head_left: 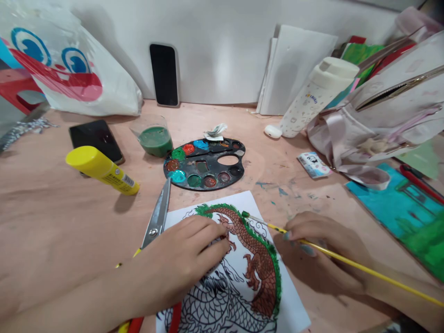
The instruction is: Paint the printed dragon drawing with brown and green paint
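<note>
A thin yellow paintbrush (347, 262) is pinched between the right hand's (322, 245) fingers (301, 229), its green bristles laid on the brown dragon's (258, 263) edge. The smooth white sheet (294, 311) is pinned flat under the left hand's (183, 259) close-pressed fingers (211, 231). An oval black palette (204, 164) lies beyond.

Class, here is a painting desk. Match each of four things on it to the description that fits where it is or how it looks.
Things:
1. glue stick
2. scissors
3. paintbrush
4. cup

Descriptions:
A. holds green liquid
B. gripped by the fingers of the right hand
C. yellow, lying on its side
D. blades along the left edge of the dragon drawing

Pairs: 1-C, 2-D, 3-B, 4-A
</note>
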Action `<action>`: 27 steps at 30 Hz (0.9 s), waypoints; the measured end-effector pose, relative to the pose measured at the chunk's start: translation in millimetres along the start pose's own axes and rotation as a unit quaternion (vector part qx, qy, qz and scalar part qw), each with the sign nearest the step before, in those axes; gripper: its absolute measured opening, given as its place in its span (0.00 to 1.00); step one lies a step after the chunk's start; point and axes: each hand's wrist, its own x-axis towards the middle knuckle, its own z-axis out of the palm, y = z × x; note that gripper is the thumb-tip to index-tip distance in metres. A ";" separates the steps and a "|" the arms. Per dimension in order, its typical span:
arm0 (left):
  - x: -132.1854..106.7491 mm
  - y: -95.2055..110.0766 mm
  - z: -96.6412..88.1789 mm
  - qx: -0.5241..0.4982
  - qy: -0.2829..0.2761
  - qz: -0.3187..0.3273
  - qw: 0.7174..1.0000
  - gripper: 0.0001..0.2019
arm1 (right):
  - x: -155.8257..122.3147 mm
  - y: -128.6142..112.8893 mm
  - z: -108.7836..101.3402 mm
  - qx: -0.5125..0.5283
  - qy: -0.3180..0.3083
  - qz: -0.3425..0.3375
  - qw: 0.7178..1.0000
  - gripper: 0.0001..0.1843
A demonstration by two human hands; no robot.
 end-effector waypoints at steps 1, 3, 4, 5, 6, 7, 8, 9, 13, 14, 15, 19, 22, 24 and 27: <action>-0.2 0.2 -0.3 -0.001 -0.003 0.000 1.000 0.20 | 1.2 -1.2 -0.7 -0.009 0.007 0.002 1.000 0.12; -0.2 0.3 -1.2 -0.006 -0.013 -0.003 1.000 0.20 | 3.7 -2.4 -1.4 -0.016 0.014 -0.001 1.000 0.10; 0.1 0.3 -1.8 -0.009 -0.017 -0.005 1.000 0.20 | 4.6 -2.4 -1.3 -0.015 0.016 -0.003 1.000 0.09; 0.6 0.3 -2.3 -0.010 -0.019 -0.006 1.000 0.20 | 5.0 -1.8 -0.9 -0.013 0.016 -0.008 1.000 0.08; 1.3 0.2 -2.6 -0.010 -0.021 -0.007 1.000 0.21 | 4.8 -0.9 -0.2 -0.013 0.012 -0.011 1.000 0.07; 2.1 0.1 -2.9 -0.010 -0.020 -0.007 1.000 0.21 | 4.2 0.2 0.6 -0.014 0.003 -0.014 1.000 0.07; 2.9 0.1 -3.0 -0.008 -0.016 -0.006 1.000 0.21 | 3.0 1.5 1.5 -0.014 -0.007 -0.018 1.000 0.08; 3.5 0.0 -3.0 -0.006 -0.012 -0.005 1.000 0.21 | 1.6 2.8 2.2 -0.016 -0.015 -0.021 1.000 0.09; 3.1 -0.4 -2.3 -0.005 -0.015 -0.004 1.000 0.20 | -3.9 6.7 3.6 -0.027 -0.009 -0.019 0.999 0.15; 2.3 -0.5 -2.2 -0.005 -0.017 -0.003 1.000 0.20 | -4.7 7.4 3.7 -0.029 -0.009 -0.017 0.999 0.16; 1.6 -0.6 -2.0 -0.005 -0.019 -0.003 1.000 0.20 | -5.1 8.1 3.8 -0.026 -0.015 -0.014 0.999 0.16; 0.3 -0.8 -1.6 -0.004 -0.021 -0.003 1.000 0.21 | -4.6 9.9 5.9 -0.001 -0.056 -0.006 0.998 0.17; 1.4 -0.5 -1.3 0.002 -0.019 -0.003 1.000 0.21 | -4.0 9.7 8.7 0.000 -0.065 0.001 0.998 0.17; 2.0 -0.4 -1.1 0.000 -0.016 -0.002 1.000 0.21 | -3.9 9.3 9.8 -0.002 -0.064 0.000 0.998 0.17; 1.7 -0.2 -1.6 -0.010 -0.018 -0.004 1.000 0.20 | -3.9 9.1 9.4 -0.012 -0.063 -0.007 0.998 0.16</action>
